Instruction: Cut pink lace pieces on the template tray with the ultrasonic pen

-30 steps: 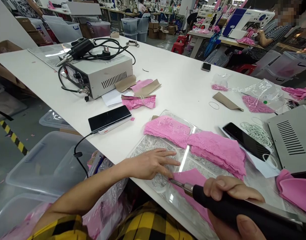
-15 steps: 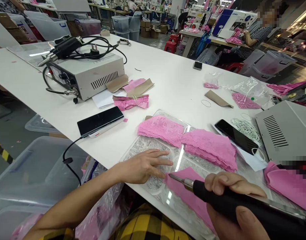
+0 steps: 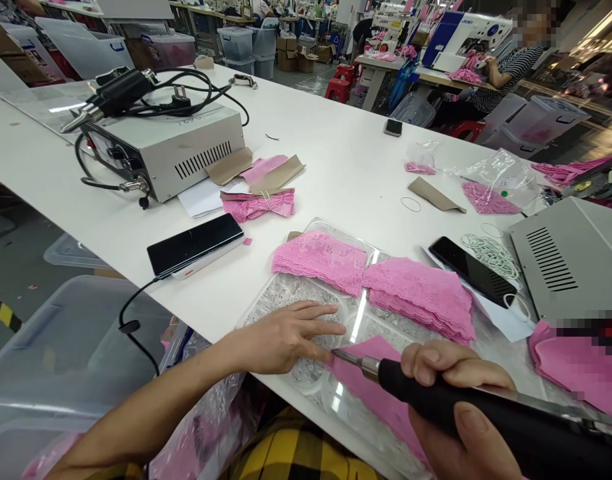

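Below the near edge of the worktop point(image 3: 326, 177), at far left, sits a clear bin point(image 3: 86, 333). On the worktop toward its left end stands a grey vented box point(image 3: 186, 157), a corded tool point(image 3: 117, 93) lying across its top. Nearer the near edge, a phone point(image 3: 196, 241) rests on a white block, with a tied pink bundle point(image 3: 259, 203) behind it, farther from that edge.

Next comes the left hand point(image 3: 279, 341), palm down over a clear sheet point(image 3: 272, 308) beside the near edge. Its fingers are spread well apart and grip nothing; the lowest one meets the pointed left corner of a flat pink cloth point(image 3: 373, 393). This cloth lies on the sheet, close along the near edge. Two lace stacks point(image 3: 319, 260) lie end to end behind it, toward the far edge.

To the right, the right hand point(image 3: 471, 427) has its fingers closed round a black-handled tool point(image 3: 416, 392). The metal tip points left to the cloth's corner, just beside the left fingertip; whether it presses the cloth I cannot tell.

Farther right are a black phone point(image 3: 471, 270), some pale string point(image 3: 491, 253), folded pink cloth point(image 3: 571, 367) and a second vented box point(image 3: 581, 260).
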A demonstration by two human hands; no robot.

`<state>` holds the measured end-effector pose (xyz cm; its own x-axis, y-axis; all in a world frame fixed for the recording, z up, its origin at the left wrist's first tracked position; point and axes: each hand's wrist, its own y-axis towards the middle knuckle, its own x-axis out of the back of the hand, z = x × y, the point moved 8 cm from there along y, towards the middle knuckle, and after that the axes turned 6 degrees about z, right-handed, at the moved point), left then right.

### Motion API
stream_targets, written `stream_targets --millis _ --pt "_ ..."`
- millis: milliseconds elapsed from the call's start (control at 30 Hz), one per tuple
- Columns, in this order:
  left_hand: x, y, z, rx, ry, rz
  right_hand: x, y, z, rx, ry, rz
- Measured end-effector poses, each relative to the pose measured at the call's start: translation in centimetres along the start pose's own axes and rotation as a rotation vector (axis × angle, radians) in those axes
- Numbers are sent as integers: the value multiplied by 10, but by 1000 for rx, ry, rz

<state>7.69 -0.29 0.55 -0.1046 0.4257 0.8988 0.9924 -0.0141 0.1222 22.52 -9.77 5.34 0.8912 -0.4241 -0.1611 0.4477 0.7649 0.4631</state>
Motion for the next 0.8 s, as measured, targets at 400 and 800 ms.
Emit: stream_targets --millis 400,800 --pt "10 4 -9 -40 -79 -81 74 19 22 126 -87 -362" --pt "-10 37 -26 -72 39 -1 67 16 3 116 -33 -301"
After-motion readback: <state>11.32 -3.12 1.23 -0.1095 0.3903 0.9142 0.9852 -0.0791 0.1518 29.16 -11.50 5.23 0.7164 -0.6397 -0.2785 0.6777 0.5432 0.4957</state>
